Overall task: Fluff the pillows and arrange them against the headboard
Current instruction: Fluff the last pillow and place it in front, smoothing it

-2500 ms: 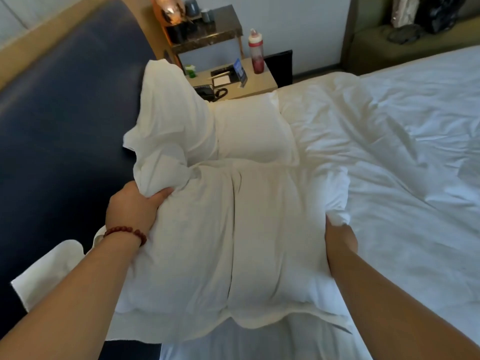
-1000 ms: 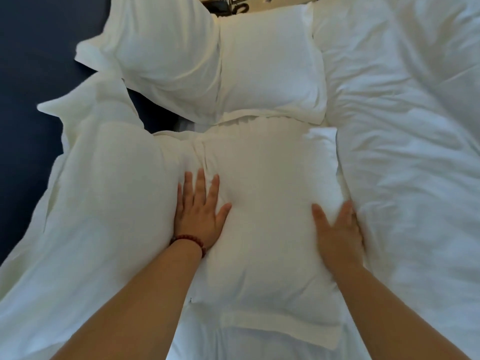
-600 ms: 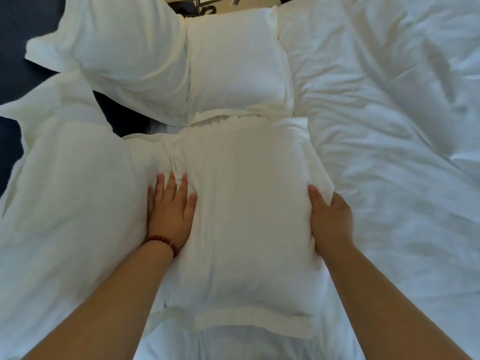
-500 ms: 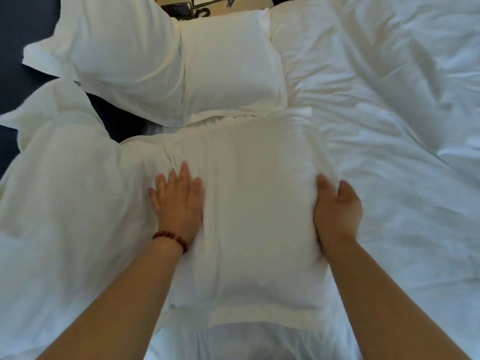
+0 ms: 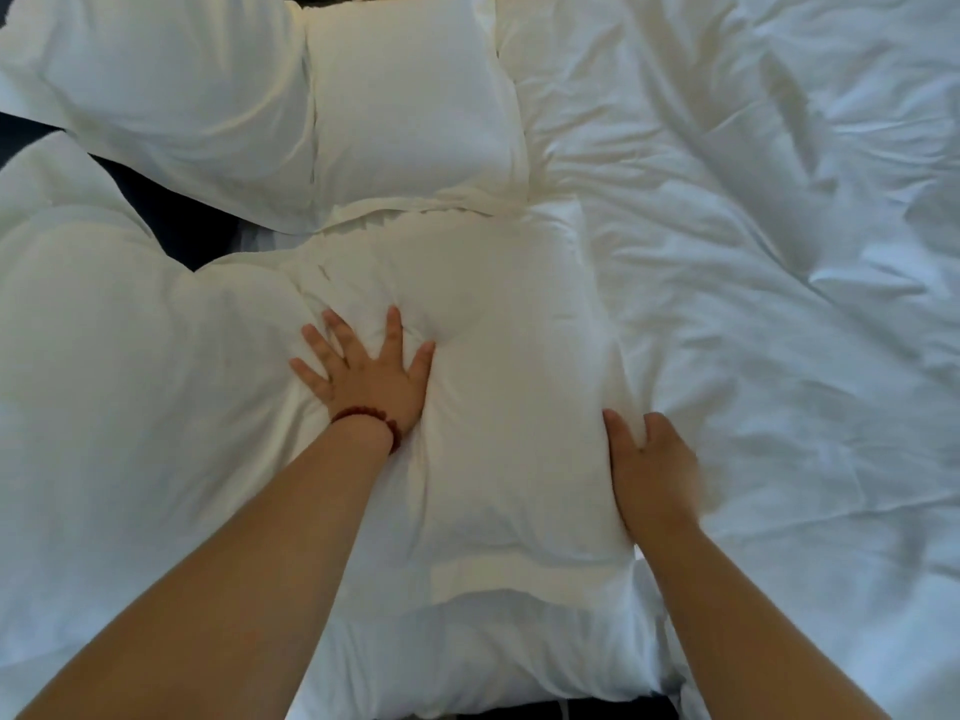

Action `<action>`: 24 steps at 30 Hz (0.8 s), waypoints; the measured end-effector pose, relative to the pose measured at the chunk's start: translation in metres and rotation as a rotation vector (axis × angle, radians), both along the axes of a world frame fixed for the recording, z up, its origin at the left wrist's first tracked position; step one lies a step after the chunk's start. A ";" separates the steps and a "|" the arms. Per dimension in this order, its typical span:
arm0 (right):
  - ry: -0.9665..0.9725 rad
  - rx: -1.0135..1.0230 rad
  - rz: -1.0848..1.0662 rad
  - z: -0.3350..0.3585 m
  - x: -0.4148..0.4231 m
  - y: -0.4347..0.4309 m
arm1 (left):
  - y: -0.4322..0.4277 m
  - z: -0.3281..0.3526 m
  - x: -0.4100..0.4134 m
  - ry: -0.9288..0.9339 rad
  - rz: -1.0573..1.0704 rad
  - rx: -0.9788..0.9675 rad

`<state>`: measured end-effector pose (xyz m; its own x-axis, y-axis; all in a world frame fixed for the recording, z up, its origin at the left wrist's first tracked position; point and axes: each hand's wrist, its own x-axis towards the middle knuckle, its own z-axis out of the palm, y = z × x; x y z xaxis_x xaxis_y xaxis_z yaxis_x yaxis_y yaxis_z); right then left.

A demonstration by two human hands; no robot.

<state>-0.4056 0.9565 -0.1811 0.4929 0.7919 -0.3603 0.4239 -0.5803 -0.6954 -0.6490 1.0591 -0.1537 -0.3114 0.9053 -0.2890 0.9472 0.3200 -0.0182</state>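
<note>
The left hand [image 5: 363,376] lies flat with its fingers spread wide and straight, the palm pressing a dent into the near pillow [image 5: 509,407] close to that pillow's left edge; it grasps nothing. A red bead bracelet [image 5: 370,417] circles its wrist. The right hand [image 5: 652,462] sits against the near pillow's right edge, thumb on the top face and the other fingers running down the side. It is blurred there, so I cannot tell whether it is grasping the edge or only pushing on it. The near pillow lies flat on the bed, long side running away from the person. Touching its left side is a second, larger pillow [image 5: 119,407]. Just beyond its far end lies a third pillow [image 5: 410,106], and beyond and to the left of it a fourth [image 5: 171,90]. A strip of dark headboard [image 5: 176,220] shows off the near pillow's far left corner. The rumpled white duvet [image 5: 779,304] spreads out from its right side.
</note>
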 end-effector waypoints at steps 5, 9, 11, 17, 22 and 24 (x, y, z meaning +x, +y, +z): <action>0.087 -0.020 -0.044 0.014 0.018 -0.010 | -0.043 0.013 0.071 -0.153 -0.261 0.161; 0.112 -0.131 0.129 -0.001 0.027 -0.037 | -0.061 -0.037 0.088 -0.007 -0.332 0.087; 0.105 -0.039 0.018 0.003 0.032 -0.046 | -0.052 -0.048 0.088 0.028 -0.317 0.074; 0.285 -0.197 0.100 0.005 0.029 -0.077 | -0.052 -0.049 0.091 0.036 -0.317 0.057; 0.412 -0.233 0.094 0.004 0.020 -0.101 | -0.113 -0.031 0.074 -0.059 -0.439 0.089; 0.602 -0.194 -0.119 0.004 0.020 -0.107 | -0.152 -0.039 0.067 -0.033 -0.477 0.061</action>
